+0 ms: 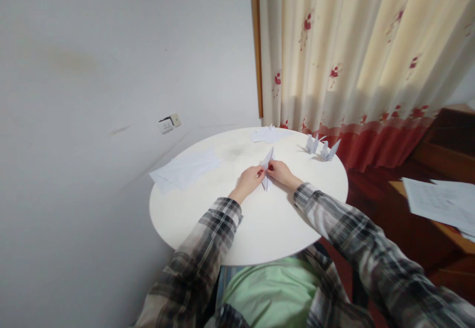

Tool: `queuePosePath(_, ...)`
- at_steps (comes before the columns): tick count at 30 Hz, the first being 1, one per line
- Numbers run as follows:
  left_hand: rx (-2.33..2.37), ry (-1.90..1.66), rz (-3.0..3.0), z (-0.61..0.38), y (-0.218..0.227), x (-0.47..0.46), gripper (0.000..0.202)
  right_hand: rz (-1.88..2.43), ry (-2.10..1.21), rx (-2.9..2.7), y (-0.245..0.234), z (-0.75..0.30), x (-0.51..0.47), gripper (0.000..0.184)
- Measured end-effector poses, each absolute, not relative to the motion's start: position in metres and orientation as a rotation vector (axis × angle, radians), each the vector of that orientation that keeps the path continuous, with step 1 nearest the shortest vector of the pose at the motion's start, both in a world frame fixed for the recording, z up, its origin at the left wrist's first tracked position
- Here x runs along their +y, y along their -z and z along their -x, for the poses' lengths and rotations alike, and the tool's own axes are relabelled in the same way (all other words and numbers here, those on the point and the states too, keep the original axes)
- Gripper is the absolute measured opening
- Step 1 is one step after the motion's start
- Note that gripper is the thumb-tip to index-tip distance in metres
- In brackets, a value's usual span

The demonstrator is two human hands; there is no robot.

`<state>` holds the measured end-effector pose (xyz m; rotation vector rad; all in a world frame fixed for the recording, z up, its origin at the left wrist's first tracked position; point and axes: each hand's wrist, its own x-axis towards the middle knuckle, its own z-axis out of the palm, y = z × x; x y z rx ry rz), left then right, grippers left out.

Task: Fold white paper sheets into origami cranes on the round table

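A narrow piece of folded white paper stands between my hands over the middle of the table, with a pointed tip at the top and a split lower end. My left hand pinches its left edge. From the other side, my right hand has its fingers closed on the right edge. The fingertips of both hands nearly meet at the paper's middle and hide part of its folds. Two folded paper cranes sit on the table to the right, beyond my right hand.
The round white table stands against a pale wall with a socket. Flat white sheets lie at its left, and more paper lies at the far edge. A patterned curtain hangs behind; written papers rest on furniture at right.
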<state>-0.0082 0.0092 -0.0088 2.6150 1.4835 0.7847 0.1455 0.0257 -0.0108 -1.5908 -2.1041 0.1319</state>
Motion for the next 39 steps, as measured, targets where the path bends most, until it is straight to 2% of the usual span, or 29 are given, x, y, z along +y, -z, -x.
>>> queuePosePath(39, 1.513, -0.736, -2.606, 0.0073, 0.0079, 0.0073, 0.022, 1.587, -0.163, -2.09, 0.0111, -0.1451, 0.0254, 0.017)
